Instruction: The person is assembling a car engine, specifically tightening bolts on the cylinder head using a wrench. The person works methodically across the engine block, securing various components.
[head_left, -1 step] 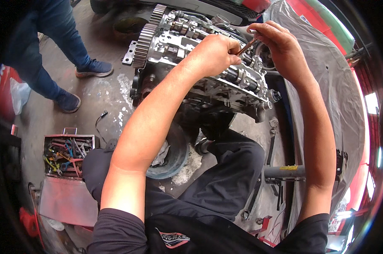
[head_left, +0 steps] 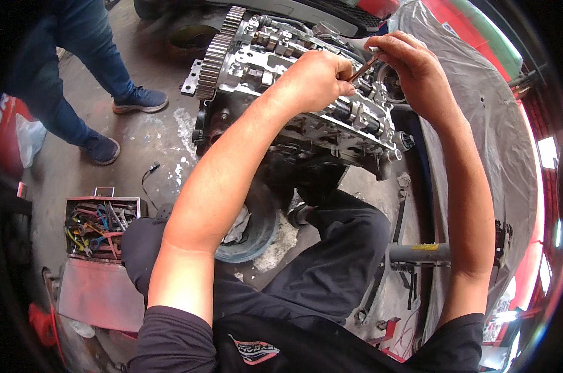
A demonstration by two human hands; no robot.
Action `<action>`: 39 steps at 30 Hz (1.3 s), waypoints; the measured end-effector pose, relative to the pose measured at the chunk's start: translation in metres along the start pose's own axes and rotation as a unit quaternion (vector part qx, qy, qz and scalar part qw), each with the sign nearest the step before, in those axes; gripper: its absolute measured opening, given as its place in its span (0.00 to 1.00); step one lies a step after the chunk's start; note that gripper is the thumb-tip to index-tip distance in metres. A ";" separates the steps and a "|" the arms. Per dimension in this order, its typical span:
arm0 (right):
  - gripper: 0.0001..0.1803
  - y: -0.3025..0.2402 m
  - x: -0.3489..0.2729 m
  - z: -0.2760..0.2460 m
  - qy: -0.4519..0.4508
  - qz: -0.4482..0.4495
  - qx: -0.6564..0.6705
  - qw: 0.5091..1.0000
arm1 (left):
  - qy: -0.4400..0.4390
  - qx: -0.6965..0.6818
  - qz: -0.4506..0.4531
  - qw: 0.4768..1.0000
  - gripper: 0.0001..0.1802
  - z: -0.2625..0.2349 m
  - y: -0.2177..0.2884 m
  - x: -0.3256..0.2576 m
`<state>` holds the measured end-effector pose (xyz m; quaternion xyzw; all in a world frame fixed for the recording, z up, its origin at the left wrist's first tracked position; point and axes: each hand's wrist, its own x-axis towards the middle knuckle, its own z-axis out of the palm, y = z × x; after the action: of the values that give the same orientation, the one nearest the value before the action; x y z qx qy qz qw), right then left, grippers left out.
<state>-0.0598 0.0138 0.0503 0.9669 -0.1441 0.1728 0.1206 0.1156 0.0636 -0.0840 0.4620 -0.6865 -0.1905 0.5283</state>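
Both hands are up on the engine cylinder head (head_left: pixel 281 81), which sits in front of the knees: the left hand (head_left: pixel 312 78) is clenched around the lower end of a thin brown rod tool (head_left: pixel 362 67), and the right hand (head_left: pixel 412 59) pinches its top. Looks like he's mid-way working something loose or seating it among the camshaft caps (can't see the tip). I'd guess the next bit needs a steady, straight push without slipping.

A single fisheye view from a camera worn on the person's head, looking steeply down and forward. Both forearms rise from six o'clock toward an engine cylinder head (head_left: pixel 306 81) close by at twelve. An open toolbox (head_left: pixel 101 227) lies farther off at eight o'clock.
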 end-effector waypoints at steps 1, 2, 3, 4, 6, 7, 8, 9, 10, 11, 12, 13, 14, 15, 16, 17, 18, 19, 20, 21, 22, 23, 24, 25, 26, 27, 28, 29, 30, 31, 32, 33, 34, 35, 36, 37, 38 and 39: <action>0.15 0.001 -0.001 0.000 0.004 -0.019 -0.005 1.000 | -0.001 -0.006 0.003 1.000 0.10 0.001 -0.001 0.000; 0.16 0.002 -0.001 0.002 0.013 -0.029 0.013 0.999 | 0.004 0.000 0.000 1.000 0.11 0.003 -0.001 0.001; 0.16 0.003 -0.001 0.004 0.022 -0.038 0.029 0.999 | 0.007 0.006 -0.003 1.000 0.11 0.004 -0.002 0.001; 0.17 0.003 -0.002 0.006 0.031 -0.047 0.046 0.997 | 0.010 0.012 -0.005 1.000 0.11 0.005 -0.003 0.001; 0.14 -0.005 -0.005 0.008 0.031 0.011 0.093 0.995 | 0.012 0.035 0.006 0.999 0.12 0.004 -0.002 0.002; 0.15 -0.002 -0.011 0.012 0.029 0.069 0.123 0.990 | -0.001 0.016 -0.007 1.000 0.11 0.004 -0.002 0.001; 0.16 -0.001 -0.016 0.016 0.029 0.126 0.153 0.980 | -0.015 -0.001 -0.020 1.000 0.11 0.004 -0.001 0.001; 0.14 -0.001 -0.018 0.018 0.054 0.131 0.152 0.978 | 0.001 0.013 -0.003 1.000 0.10 0.006 0.001 0.002; 0.14 -0.002 -0.018 0.020 0.073 0.125 0.120 0.982 | -0.008 -0.010 -0.010 1.000 0.10 0.008 0.000 0.004; 0.13 -0.004 -0.016 0.022 0.091 0.116 0.089 0.985 | -0.014 -0.031 -0.019 0.999 0.09 0.008 -0.001 0.006; 0.13 -0.008 -0.012 0.026 0.109 0.107 0.061 0.986 | -0.022 -0.051 -0.031 0.998 0.09 0.008 -0.002 0.007; 0.14 -0.016 -0.007 0.025 0.106 0.161 0.045 0.980 | -0.035 -0.074 -0.051 0.995 0.09 0.007 -0.002 0.008; 0.15 -0.018 -0.004 0.025 0.105 0.182 0.039 0.977 | -0.039 -0.083 -0.060 0.994 0.09 0.006 -0.002 0.009; 0.16 -0.019 -0.002 0.025 0.104 0.203 0.034 0.973 | -0.044 -0.092 -0.068 0.992 0.09 0.006 -0.003 0.009; 0.17 -0.019 -0.001 0.024 0.104 0.223 0.029 0.969 | -0.048 -0.101 -0.077 0.991 0.09 0.006 -0.004 0.009; 0.19 -0.018 -0.001 0.022 0.086 0.240 0.047 0.966 | -0.048 -0.105 -0.073 0.991 0.09 0.007 -0.004 0.009; 0.20 -0.018 0.000 0.019 0.068 0.230 0.054 0.969 | -0.040 -0.091 -0.059 0.993 0.08 0.008 -0.004 0.008; 0.20 -0.017 0.000 0.014 0.050 0.220 0.062 0.972 | -0.030 -0.067 -0.043 0.996 0.08 0.009 -0.004 0.007; 0.21 -0.013 -0.001 0.010 0.033 0.211 0.069 0.974 | -0.021 -0.042 -0.026 0.999 0.08 0.009 -0.002 0.008; 0.21 -0.010 -0.002 0.007 0.064 0.147 0.057 0.985 | -0.012 -0.067 -0.021 0.997 0.08 0.008 0.000 0.010; 0.19 -0.007 0.001 0.000 0.060 0.140 0.060 0.987 | 0.030 -0.049 0.012 0.998 0.08 0.004 0.001 0.013; 0.18 -0.003 0.007 -0.002 0.080 0.104 0.062 0.989 | 0.037 -0.032 0.019 0.999 0.08 -0.005 0.004 0.017; 0.18 0.002 0.014 -0.003 0.097 0.072 0.062 0.991 | 0.042 -0.020 0.026 0.999 0.08 -0.012 0.005 0.022; 0.18 0.011 0.022 0.000 0.121 0.024 0.046 0.991 | 0.033 -0.003 0.029 0.999 0.08 -0.015 -0.003 0.030; 0.16 0.017 0.024 0.005 0.123 0.019 0.024 0.992 | 0.014 0.016 0.005 1.000 0.08 -0.017 0.001 0.034; 0.16 0.025 0.028 0.011 0.118 0.013 0.019 0.993 | 0.010 0.004 -0.012 1.000 0.08 -0.016 -0.001 0.036; 0.16 0.031 0.030 0.017 0.113 0.007 0.014 0.994 | 0.006 -0.007 -0.028 1.000 0.08 -0.012 -0.003 0.038; 0.15 0.029 0.032 0.021 0.096 0.015 0.018 0.995 | -0.008 -0.036 -0.046 0.998 0.08 -0.011 -0.008 0.037; 0.14 0.029 0.033 0.026 0.107 0.003 0.004 0.994 | -0.007 -0.050 -0.044 0.998 0.08 -0.009 -0.012 0.036; 0.13 0.030 0.036 0.026 0.103 -0.013 -0.002 0.995 | -0.008 -0.053 -0.049 0.997 0.08 -0.008 -0.017 0.035; 0.12 0.033 0.036 0.026 0.096 -0.026 -0.009 0.995 | -0.013 -0.060 -0.054 0.997 0.08 -0.005 -0.020 0.036; 0.12 0.034 0.035 0.027 0.098 -0.031 -0.001 0.995 | 0.010 -0.040 -0.035 0.999 0.08 0.000 -0.022 0.035; 0.11 0.034 0.034 0.027 0.100 -0.035 0.006 0.994 | 0.005 -0.041 -0.035 0.999 0.08 0.002 -0.025 0.034; 0.11 0.034 0.031 0.029 0.102 -0.037 0.017 0.994 | 0.002 -0.026 -0.042 0.999 0.09 0.000 -0.023 0.034; 0.11 0.035 0.029 0.029 0.100 -0.035 0.025 0.994 | 0.000 -0.011 -0.048 0.999 0.09 -0.001 -0.023 0.034; 0.11 0.036 0.028 0.027 0.096 -0.032 0.033 0.994 | -0.001 -0.003 -0.033 0.999 0.08 0.001 -0.024 0.034; 0.11 0.039 0.029 0.024 0.096 -0.033 0.038 0.994 | 0.001 0.008 -0.014 1.000 0.08 0.000 -0.024 0.037; 0.11 0.042 0.022 0.028 0.093 -0.004 0.029 0.995 | 0.004 0.018 0.004 1.000 0.08 0.000 -0.024 0.039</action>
<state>-0.0450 -0.0387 0.0411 0.9502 -0.1230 0.2659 0.1065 0.1256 0.0187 -0.0803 0.4690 -0.6899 -0.1741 0.5233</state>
